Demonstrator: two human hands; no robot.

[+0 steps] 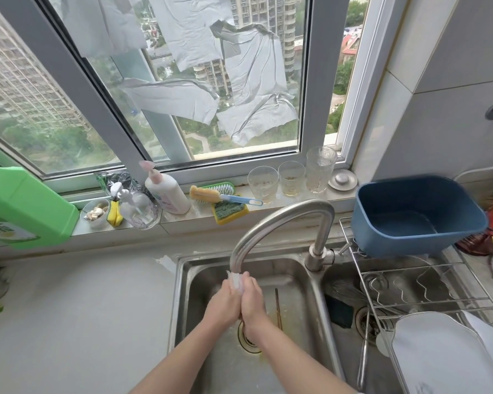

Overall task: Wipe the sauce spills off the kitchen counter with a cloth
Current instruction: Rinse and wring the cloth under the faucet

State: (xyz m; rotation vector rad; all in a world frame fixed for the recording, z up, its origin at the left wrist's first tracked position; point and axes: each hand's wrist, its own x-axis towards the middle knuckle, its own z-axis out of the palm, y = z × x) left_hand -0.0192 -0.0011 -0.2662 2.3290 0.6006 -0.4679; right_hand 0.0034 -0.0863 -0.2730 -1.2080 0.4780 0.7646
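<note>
My left hand [224,304] and my right hand [253,301] are pressed together over the left basin of the steel sink [182,294]. Between them they squeeze a small white cloth [236,281], and only its top end shows above the fingers. The cloth sits right under the mouth of the curved steel faucet [279,220]. The pale grey counter [83,308] stretches to the left of the sink, with a wet patch near the basin's back left corner. I see no sauce on the part of the counter in view.
A green detergent jug [20,206] stands at the far left. The sill holds a lotion pump bottle [167,191], a brush, a sponge [229,211] and three glasses [292,177]. A blue tub [416,214] rests on the wire rack over the right basin, with white plates [439,351] below.
</note>
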